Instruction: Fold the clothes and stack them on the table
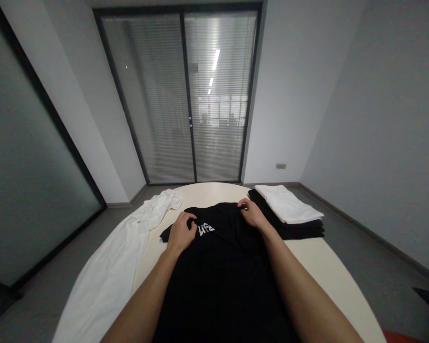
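Note:
A black T-shirt lies spread out lengthwise before me, its far end toward the back of the table. White lettering shows near its upper left, beside my left hand. The fingers of that hand are curled on the cloth at the left shoulder, close to a sleeve that sticks out to the left. At the far right corner of the shirt, my right hand pinches the fabric by the shoulder. The fingertips of both hands are partly hidden.
A rounded cream table carries everything. Along its left side lies a loose, crumpled white cloth. At the back right stands a stack of folded black garments topped by a folded white garment. Blinds-covered glass doors are beyond.

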Motion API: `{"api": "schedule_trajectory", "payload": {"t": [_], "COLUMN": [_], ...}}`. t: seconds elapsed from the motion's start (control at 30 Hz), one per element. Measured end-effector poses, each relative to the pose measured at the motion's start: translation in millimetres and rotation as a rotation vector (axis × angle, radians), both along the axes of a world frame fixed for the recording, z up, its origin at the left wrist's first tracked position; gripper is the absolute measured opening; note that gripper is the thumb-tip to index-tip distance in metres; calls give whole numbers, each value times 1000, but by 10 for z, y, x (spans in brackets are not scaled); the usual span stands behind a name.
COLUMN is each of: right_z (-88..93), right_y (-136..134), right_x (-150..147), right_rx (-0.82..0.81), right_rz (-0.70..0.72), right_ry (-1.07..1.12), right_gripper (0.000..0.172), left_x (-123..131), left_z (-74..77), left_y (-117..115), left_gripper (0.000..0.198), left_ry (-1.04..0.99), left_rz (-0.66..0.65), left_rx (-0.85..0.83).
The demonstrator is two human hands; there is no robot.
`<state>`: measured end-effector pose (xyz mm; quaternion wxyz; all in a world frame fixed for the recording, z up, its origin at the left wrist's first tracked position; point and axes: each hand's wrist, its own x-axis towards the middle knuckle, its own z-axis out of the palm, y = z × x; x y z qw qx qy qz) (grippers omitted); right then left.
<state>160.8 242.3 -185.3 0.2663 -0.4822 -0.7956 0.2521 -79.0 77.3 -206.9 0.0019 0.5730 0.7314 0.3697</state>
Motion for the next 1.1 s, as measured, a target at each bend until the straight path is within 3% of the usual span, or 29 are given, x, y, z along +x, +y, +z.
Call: {"api": "schedule_trajectory", "payload": {"t": [0.07,0.13,0.23,0.37,0.43,0.6,0.77,0.87,0.97,1.1], "right_z": [93,200,340,392,367,322,373,438,525,637], "right_y": [-4,-33,-105,-155,-146,-110,-105,-97,-104,-185], "right_x": [21,19,13,78,133,215,203,197,225,313], "right_rx": [66,92,-19,-283,-338,-356,-189,-61,9,-75], "right_rz": [81,122,80,88,95,180,139,101,73,152], "right_ry": [119,251,347,218,87,-85,-73,-36,-15,-80], "right_gripper": [43,40,30,53,56,26,19,27,47,60], "left_x": [29,40,24,-13,-22,-11,31,63,106,176], "left_z": [50,79,74,19,8,104,325,461,571,671], "left_y": [35,83,137,140,131,130,98,68,35,-27], "left_gripper": [20,34,49,66,70,53,21,25,32,39], "left_ry": [-72,-154,-258,-319,-335,-372,-403,-441,-477,-562], "left_rz": [18,67,137,177,171,119,40,13,-15,-74], "left_rx": [21,13,-47,-143,-194,-240,-112,7,104,204]}}
